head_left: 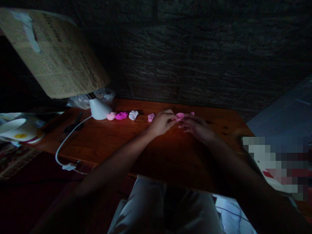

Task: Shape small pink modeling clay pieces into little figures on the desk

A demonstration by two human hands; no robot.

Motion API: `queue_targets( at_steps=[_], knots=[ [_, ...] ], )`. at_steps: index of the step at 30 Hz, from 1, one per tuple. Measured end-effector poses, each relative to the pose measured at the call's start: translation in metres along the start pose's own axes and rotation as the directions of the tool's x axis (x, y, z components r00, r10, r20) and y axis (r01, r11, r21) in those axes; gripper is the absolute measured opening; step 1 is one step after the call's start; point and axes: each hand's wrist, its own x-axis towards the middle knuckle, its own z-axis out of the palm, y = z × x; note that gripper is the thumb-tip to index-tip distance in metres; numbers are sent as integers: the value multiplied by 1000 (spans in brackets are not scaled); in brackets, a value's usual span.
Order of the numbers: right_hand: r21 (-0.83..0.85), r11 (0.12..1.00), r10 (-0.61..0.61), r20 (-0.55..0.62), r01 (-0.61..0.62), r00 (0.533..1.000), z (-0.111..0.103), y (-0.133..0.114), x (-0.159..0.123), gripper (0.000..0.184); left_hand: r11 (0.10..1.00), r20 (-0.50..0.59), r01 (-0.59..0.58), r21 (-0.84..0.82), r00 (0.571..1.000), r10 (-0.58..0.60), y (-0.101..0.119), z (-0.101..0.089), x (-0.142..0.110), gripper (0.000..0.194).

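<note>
Between my two hands, above the wooden table [117, 139], is a flattened piece of pink clay [180, 116]. The fingertips of my left hand [163, 123] pinch its left edge. My right hand [197, 127] grips it from the right, fingers curled. Just left of my left hand lies a pink lump of clay [151, 117]. Further left sit a white lump [133, 115], a magenta lump [121, 115] and a pale pink lump [111, 116]. A tiny pink bit [192, 113] rests behind my right hand.
A white lamp base [98, 110] with a newsprint shade [63, 58] stands at the left, its white cable [58, 149] looping over the table's front edge. Dark scissors [74, 125] lie near it. A paper cup [14, 128] is at far left; a dark brick wall [170, 58] rises behind.
</note>
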Motion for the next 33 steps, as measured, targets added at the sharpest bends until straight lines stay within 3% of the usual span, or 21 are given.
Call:
queue_targets(
  at_steps=[3, 8, 10, 15, 18, 21, 24, 27, 33],
  knots=[
    [-46, 999, -5, -16, 4, 1000, 0, 1, 0, 42, 999, 41, 20, 43, 999, -21, 3, -3, 0, 14],
    [-79, 997, -24, -125, 14, 992, -3, 3, 3, 41, 998, -16, 60, -1, 998, -60, 6, -4, 1, 10],
    [-51, 999, -23, -151, 15, 988, -5, 3, 4, 39, 996, -17, 74, -57, 997, -75, 6, -2, 1, 16],
    [-33, 998, -62, -188, 57, 980, -6, 3, 4, 35, 937, -79, 247, -245, 959, -273, 3, 3, 2, 21],
    [-88, 993, -100, -212, 83, 972, -6, 4, 4, 36, 909, 7, 322, -264, 943, -332, -1, 6, 2, 34],
    [-192, 975, -153, -203, 114, 967, -4, 6, 5, 41, 891, 81, 357, -279, 934, -349, -6, 8, 2, 43],
    [-296, 943, -208, -167, 152, 964, -3, 8, 5, 44, 872, 95, 367, -325, 930, -356, -9, 10, 2, 39],
    [-402, 899, -243, -135, 171, 961, -3, 8, 4, 43, 869, 94, 356, -342, 934, -346, -10, 10, 2, 34],
    [-556, 814, -264, -91, 172, 960, -3, 10, 2, 33, 932, 31, 288, -220, 957, -288, -7, 9, 0, 25]
  ],
)
